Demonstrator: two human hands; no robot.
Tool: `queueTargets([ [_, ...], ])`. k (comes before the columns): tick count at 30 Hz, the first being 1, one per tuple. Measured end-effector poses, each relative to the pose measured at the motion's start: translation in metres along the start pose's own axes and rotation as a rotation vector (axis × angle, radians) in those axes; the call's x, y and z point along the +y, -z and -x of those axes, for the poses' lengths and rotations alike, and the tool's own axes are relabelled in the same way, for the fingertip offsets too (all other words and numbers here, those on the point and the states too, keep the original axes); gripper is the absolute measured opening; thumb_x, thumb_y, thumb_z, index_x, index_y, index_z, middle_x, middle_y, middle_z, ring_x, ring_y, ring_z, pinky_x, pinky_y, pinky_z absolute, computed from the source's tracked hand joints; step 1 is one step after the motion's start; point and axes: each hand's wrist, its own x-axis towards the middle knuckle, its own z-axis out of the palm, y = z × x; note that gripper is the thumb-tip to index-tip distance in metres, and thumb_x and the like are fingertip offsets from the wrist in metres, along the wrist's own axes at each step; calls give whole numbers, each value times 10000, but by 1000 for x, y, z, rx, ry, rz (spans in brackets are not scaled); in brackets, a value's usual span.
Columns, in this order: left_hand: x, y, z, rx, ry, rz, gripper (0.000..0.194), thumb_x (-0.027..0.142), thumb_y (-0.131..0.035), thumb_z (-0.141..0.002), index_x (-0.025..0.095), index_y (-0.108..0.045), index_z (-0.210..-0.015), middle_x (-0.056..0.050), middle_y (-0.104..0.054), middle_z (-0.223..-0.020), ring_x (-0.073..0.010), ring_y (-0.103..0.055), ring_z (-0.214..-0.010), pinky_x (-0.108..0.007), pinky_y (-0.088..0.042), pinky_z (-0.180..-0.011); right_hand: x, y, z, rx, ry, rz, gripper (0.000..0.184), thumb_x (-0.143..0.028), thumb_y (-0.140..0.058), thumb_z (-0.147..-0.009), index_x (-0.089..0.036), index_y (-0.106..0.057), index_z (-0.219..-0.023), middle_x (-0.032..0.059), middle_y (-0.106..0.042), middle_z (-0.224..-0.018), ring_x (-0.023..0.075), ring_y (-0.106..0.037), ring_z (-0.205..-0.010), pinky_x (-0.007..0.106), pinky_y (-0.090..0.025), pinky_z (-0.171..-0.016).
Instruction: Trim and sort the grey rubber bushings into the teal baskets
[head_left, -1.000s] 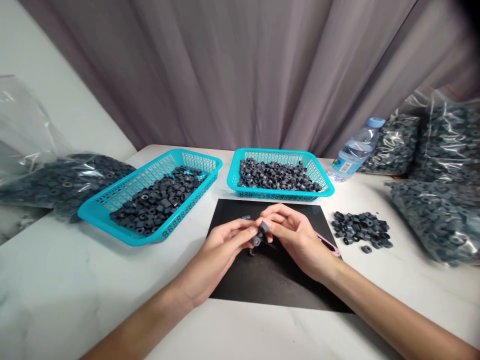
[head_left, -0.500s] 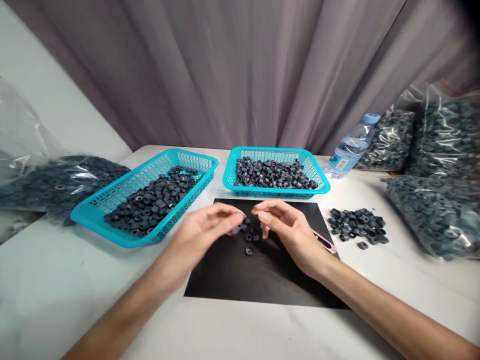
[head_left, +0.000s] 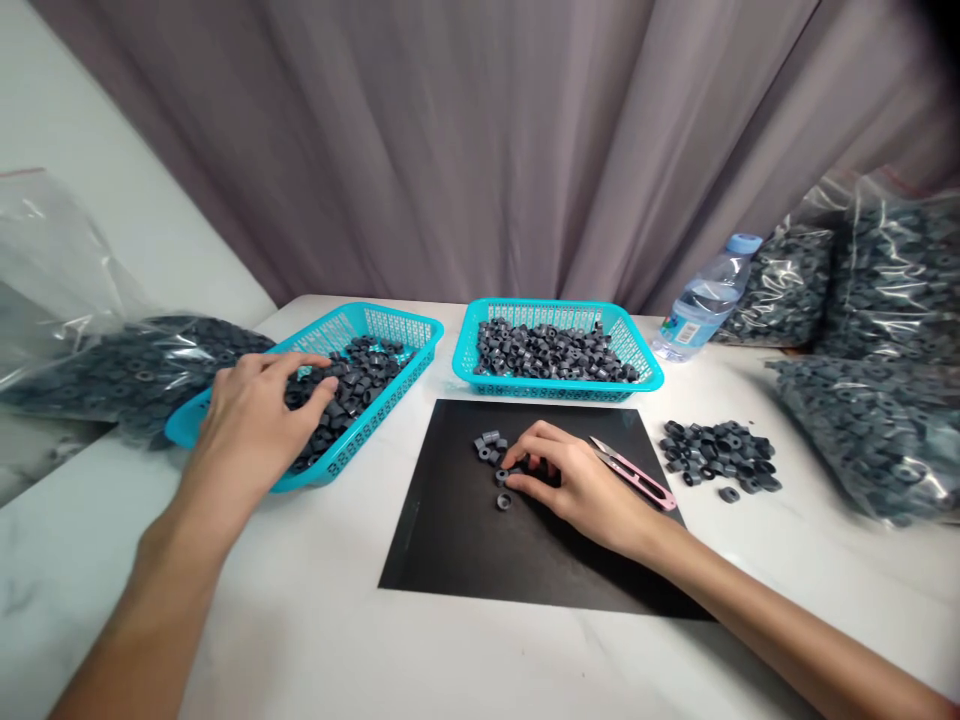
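My left hand [head_left: 251, 425] reaches into the left turquoise basket [head_left: 390, 318], fingers stretched loosely over the dark grey rings [head_left: 352, 375] heaped in it. My right hand [head_left: 574, 480] rests on the black mat [head_left: 487, 560], thumb and fingertips pinched round a small grey ring at their tips. A few more loose rings [head_left: 489, 445] lie on the mat just beyond those fingers, and one ring [head_left: 503, 501] lies just below them. Pink thread snips [head_left: 634, 475] lie on the mat right behind my right hand.
A second turquoise basket [head_left: 555, 305] of rings stands behind the mat. A loose pile of rings [head_left: 716, 455] sits right of the mat, a water bottle [head_left: 701, 300] behind it. Clear bags of rings lie at the right [head_left: 877, 430] and far left [head_left: 112, 365].
My left hand left the mat and swung left into the left basket. My right hand dropped from mid-air onto the mat's loose rings. The snips now show.
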Motion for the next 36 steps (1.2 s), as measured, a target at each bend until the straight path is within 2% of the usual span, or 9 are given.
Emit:
queueTargets([
  [4,11,4,7,52,-31,-56,303,327,-476,-982,213,-678,-1178,-116,-627,-1205,-331,-538,-1134,-488,-436,-1021,4,-4,0,38,50,-16,47,-215,-649,-962,-228,-687,-985,41,-644,-1000,189,-610,-895,312,-471,-788],
  [9,36,1,19,310,-162,-9,341,285,-377,-1040,192,-691,-1136,-111,-661,-1224,-307,-486,-1242,-440,-372,-1120,6,-6,0,55,51,14,50,-192,-625,-967,-217,-658,-939,36,-634,-943,185,-594,-851,315,-467,-771],
  [12,42,-4,23,249,-184,-41,345,302,-379,-1043,169,-665,-1183,-125,-663,-1198,-310,-528,-1190,-425,-408,-1075,8,-6,1,61,51,6,51,-173,-628,-959,-208,-657,-938,33,-625,-936,174,-588,-828,306,-466,-758],
  [16,37,-5,23,87,-72,-173,405,328,-335,-1052,111,-613,-1252,-158,-680,-1160,-344,-606,-1077,-450,-485,-928,10,-5,1,65,60,-4,52,-161,-630,-951,-203,-658,-940,28,-614,-927,165,-583,-823,295,-462,-755],
  [19,37,-3,20,144,-72,-162,394,324,-349,-1051,112,-650,-1191,-161,-696,-1137,-352,-604,-1087,-454,-482,-934,11,-4,0,75,77,-7,63,-143,-625,-945,-200,-648,-931,20,-596,-910,155,-569,-802,283,-456,-737],
  [22,51,-6,25,253,-225,36,318,327,-421,-1042,147,-682,-1079,-125,-699,-1100,-305,-599,-1093,-430,-445,-1018,10,-5,0,98,113,-18,70,-135,-612,-946,-199,-633,-926,15,-576,-899,146,-553,-787,274,-450,-720],
  [25,77,-18,42,68,-390,407,207,362,-549,-1003,210,-679,-1057,-51,-700,-1074,-226,-643,-1038,-357,-474,-1006,7,-6,1,128,170,-56,68,-136,-595,-954,-198,-620,-941,18,-568,-912,140,-541,-783,269,-456,-723],
  [29,105,-36,69,-312,-362,794,326,373,-755,-869,259,-659,-1159,9,-715,-1074,-155,-692,-905,-257,-559,-854,3,-7,3,166,238,-117,51,-155,-607,-955,-197,-623,-980,26,-575,-925,142,-543,-789,278,-470,-735],
  [36,109,-41,78,-266,-339,877,160,231,-722,-902,252,-698,-1059,33,-737,-984,-118,-695,-850,-210,-549,-837,2,-4,2,160,120,-341,62,-246,-655,-955,-201,-679,-989,40,-647,-970,152,-610,-828,300,-504,-776],
])
